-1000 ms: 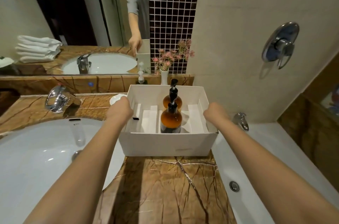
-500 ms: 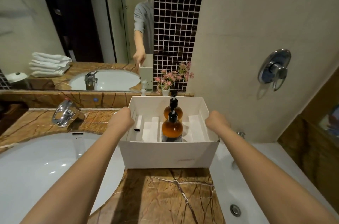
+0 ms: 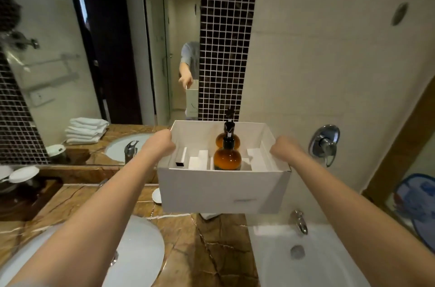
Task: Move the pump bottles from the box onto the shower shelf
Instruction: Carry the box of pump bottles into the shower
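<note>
A white cardboard box [image 3: 221, 192] hangs in the air above the marble counter, held by both sides. My left hand [image 3: 159, 144] grips its left rim and my right hand [image 3: 283, 149] grips its right rim. Inside stand two amber pump bottles with black pumps, the near one [image 3: 227, 157] in front of the far one [image 3: 231, 138], between white cardboard dividers. No shower shelf is in view.
Brown marble counter [image 3: 211, 244] with a white sink [image 3: 138, 256] lies below left. A white bathtub [image 3: 306, 263] with spout [image 3: 299, 221] sits below right, and a chrome shower valve [image 3: 324, 143] is on the wall. A mirror [image 3: 94, 51] covers the left wall.
Both hands have lifted the box off the counter; it has risen and shifted slightly right toward the tub. The view has tilted upward.
</note>
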